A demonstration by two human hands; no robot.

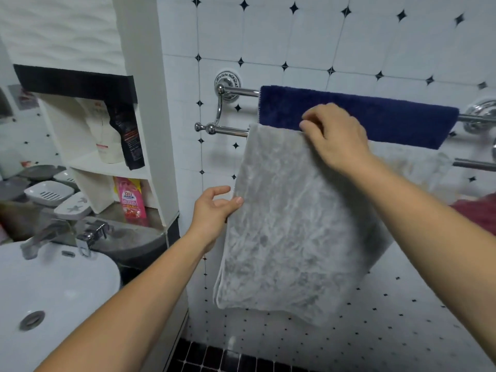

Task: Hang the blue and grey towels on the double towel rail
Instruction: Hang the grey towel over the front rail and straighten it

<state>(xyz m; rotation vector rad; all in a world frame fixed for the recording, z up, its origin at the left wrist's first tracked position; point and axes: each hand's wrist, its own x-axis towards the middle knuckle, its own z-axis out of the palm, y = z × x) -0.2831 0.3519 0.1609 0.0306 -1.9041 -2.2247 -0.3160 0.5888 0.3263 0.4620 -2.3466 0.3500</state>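
The grey towel (290,224) hangs over the front bar of the rail (230,130), with the blue towel (375,116) behind the right hand (338,138). That hand pinches the grey towel's top fold, and the left hand (214,208) pinches its side edge. Best tug evenly and smooth the fold flat, so that both halves balance.

Navy blue towel (375,116), pale grey towel (290,232), chrome rail (236,91), white wall tiles (308,36) with small black diamonds.

Both hands, left (213,210) and right (336,138), and forearms are bare, without sleeves, rings or watch.
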